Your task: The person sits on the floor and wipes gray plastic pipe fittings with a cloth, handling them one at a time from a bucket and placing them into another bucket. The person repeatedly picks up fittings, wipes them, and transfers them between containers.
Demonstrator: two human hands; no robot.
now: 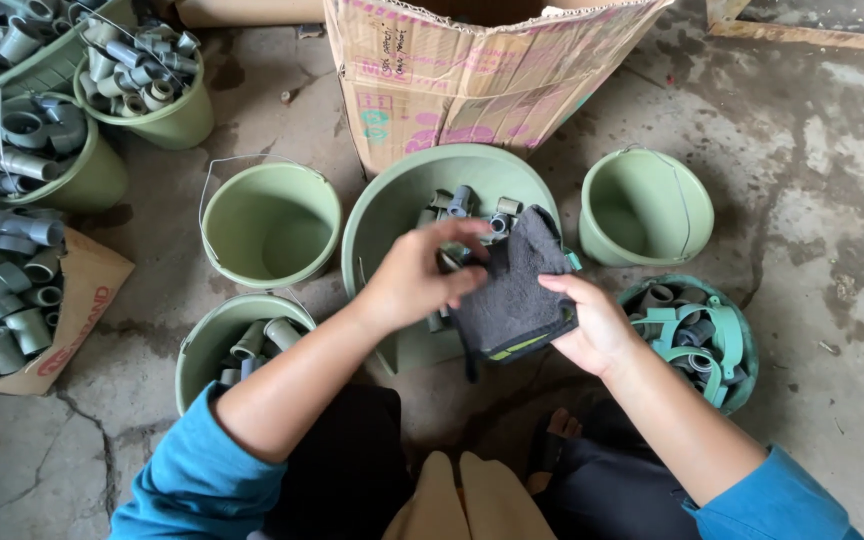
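A dark grey cloth (512,290) is held between both hands above the lap, over the near edge of a large green basin (392,200). The right hand (597,325) is cupped under the cloth's lower right corner, fingers closed on the fabric from below. The left hand (417,275) is laid on the cloth's left edge, its fingers curled and pinching; a small grey part may be pinched there, but this cannot be told for sure.

The wiping appears best done with the cloth kept wrapped snugly round whatever is gripped, and with the work held over the basin so that anything dropped falls among the grey pipe fittings (462,205) lying just beyond the hands.

Just left of the forearm, a green bucket (202,345) with a few fittings is seen; at the right, a teal tub (697,340) of clamps. Farther off stand two empty green buckets (270,225) (645,207), a cardboard box (472,70), and filled buckets (147,85) at far left.
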